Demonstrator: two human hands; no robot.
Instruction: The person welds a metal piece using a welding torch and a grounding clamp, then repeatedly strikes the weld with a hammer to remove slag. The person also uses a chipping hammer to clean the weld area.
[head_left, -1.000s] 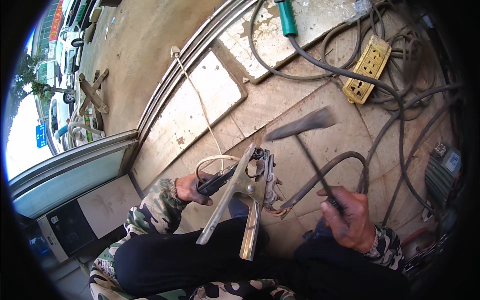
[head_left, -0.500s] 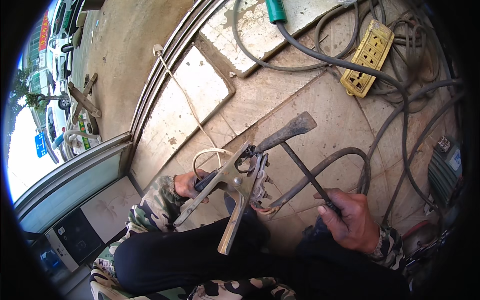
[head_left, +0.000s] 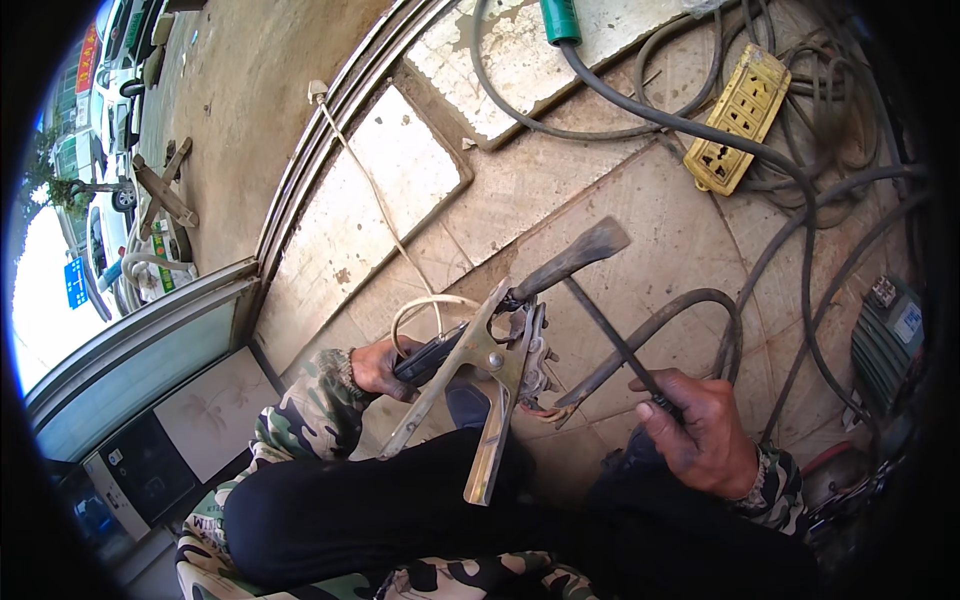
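My left hand (head_left: 382,370) is closed round a dark elongated tool handle (head_left: 432,357), with a pale cord looping beside it. In front of that handle is a metal welding earth clamp (head_left: 490,372); its two long arms point down toward my legs. A thick cable with bare copper-coloured strands joins the clamp at its right side. My right hand (head_left: 700,432) grips the thin rod handle of a chipping hammer (head_left: 612,335). The hammer's flat blade end points up and right, and its other end meets the clamp's jaws; the exact contact is hidden.
A yellow power strip (head_left: 741,118) lies on the tiles at the upper right among coiled cables (head_left: 825,110). A green connector (head_left: 559,20) is at the top. White slabs (head_left: 365,190) lie beside the door track. A finned grey-green machine (head_left: 885,330) stands at right.
The earth clamp has shifted slightly right, its arms swinging rightward. More of the dark handle in my left hand shows. My right hand and the hammer have hardly moved.
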